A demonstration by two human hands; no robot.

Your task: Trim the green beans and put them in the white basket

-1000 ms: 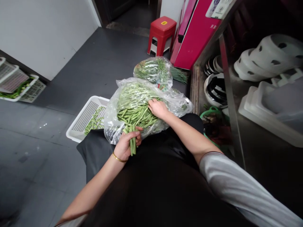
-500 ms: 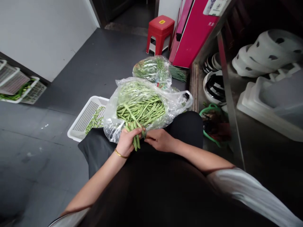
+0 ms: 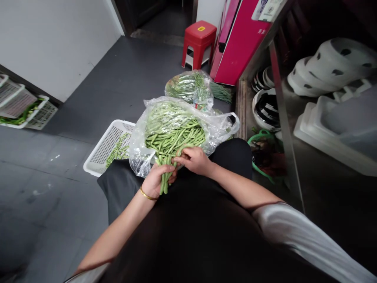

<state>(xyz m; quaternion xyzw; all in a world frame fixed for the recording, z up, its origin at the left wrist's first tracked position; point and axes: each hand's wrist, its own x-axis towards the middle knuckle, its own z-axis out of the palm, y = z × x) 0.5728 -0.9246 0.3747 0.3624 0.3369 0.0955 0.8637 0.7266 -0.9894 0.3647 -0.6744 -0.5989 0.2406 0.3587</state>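
Head view: the left hand squeezes a bunch of beans; the right hand seems to pinch one bean beside it. More beans fill the bag. This looks like bunching; next may need lining up. The pink box says "天"; the yellow tag is too small.
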